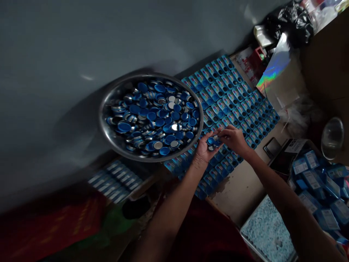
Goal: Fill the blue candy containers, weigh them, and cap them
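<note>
My left hand (204,148) is cupped palm up beside the bowl's rim, holding several small round tins (211,141) with blue and silver faces. Over that palm, my right hand (235,139) has its thumb and fingers pinched together at the tins' edge; what lies between the fingertips is hidden. A large metal bowl (101,122) to the left is heaped with more of these blue and silver round tins (151,115). Beneath both hands spread rows of blue printed packs (231,95), some with a blue disc at one end and others with a dark round spot.
A dark phone-like object (271,146) lies right of the packs. Blue boxes (313,178) fill a carton at lower right, near a tray of pale blue bits (265,227). Shiny film (276,67) and a black plastic bag (296,22) sit at the back. More packs (116,180) are lower left.
</note>
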A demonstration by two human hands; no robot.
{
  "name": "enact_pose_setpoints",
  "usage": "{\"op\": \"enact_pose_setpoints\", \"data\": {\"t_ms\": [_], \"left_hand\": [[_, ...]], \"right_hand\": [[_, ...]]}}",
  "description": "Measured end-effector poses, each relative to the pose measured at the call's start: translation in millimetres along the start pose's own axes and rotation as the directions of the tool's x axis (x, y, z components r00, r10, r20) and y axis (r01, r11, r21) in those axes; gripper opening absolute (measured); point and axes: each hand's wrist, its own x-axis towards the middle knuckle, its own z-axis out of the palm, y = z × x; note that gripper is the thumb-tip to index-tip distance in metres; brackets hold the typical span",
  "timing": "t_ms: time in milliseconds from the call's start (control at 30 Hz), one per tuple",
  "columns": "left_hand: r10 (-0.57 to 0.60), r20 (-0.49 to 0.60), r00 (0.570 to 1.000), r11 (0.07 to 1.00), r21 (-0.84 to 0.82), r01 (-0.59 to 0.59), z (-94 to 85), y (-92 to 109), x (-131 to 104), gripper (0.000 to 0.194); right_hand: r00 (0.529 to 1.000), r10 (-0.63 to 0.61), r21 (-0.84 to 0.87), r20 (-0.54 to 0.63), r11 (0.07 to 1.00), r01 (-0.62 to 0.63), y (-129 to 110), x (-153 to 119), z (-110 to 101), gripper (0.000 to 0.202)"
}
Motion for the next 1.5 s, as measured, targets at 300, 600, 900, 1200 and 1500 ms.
{"op": "enact_pose_setpoints", "data": {"t_ms": [300,600,900,1200,1500], "left_hand": [[-0.008,0.070,0.998,1.000,0.023,0.006,-18.2,-3,-16,0.044],[-0.061,0.167,0.984,0.998,-0.011,0.064,-17.6,9,-7,0.051],[-0.049,0.132,0.990,0.998,0.042,0.044,-26.5,0,-23,0.052],[-0.060,-0.200,0.978,0.994,0.073,0.076,-31.5,-24,-14,0.024],[0.005,0.035,0.999,0.998,0.058,-0.007,-34.8,-1,-23,0.043]], "right_hand": [[0.969,0.223,-0.326,-0.102,0.913,-0.244,-3,86,3,0.011],[0.894,0.435,-0.674,0.112,0.694,-0.253,-28,150,-3,0.047],[0.946,0.319,-0.517,0.061,0.820,-0.244,-44,89,-10,0.020],[0.988,0.113,-0.043,0.108,0.993,-0.109,-23,-24,27,0.007],[0.976,0.211,-0.251,-0.050,0.943,-0.216,-21,86,19,0.023]]}}
